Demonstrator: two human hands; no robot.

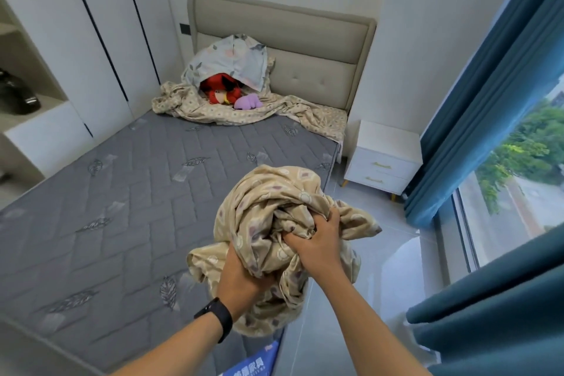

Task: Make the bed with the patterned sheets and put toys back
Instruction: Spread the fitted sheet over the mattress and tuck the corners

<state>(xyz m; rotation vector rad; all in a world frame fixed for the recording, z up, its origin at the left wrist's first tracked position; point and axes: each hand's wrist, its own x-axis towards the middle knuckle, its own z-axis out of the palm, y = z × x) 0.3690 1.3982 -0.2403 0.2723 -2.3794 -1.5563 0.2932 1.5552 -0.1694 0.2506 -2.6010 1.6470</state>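
Both hands buried in a bundled sheet (276, 241) at the foot corner of the bed: left hand (241, 276) grips low, right hand (317, 241) clutches the top folds. Risk: it's bunched, so corners are hard to find; it may spread twisted or drag on the floor. Mattress (128, 192) bare, grey, quilted. At 12 o'clock by the headboard (305, 40): second sheet (244, 113), pillow (232, 61), red toy (219, 88), purple toy (248, 101). Nightstand (381, 159) at 2, curtain (488, 101) at 3.
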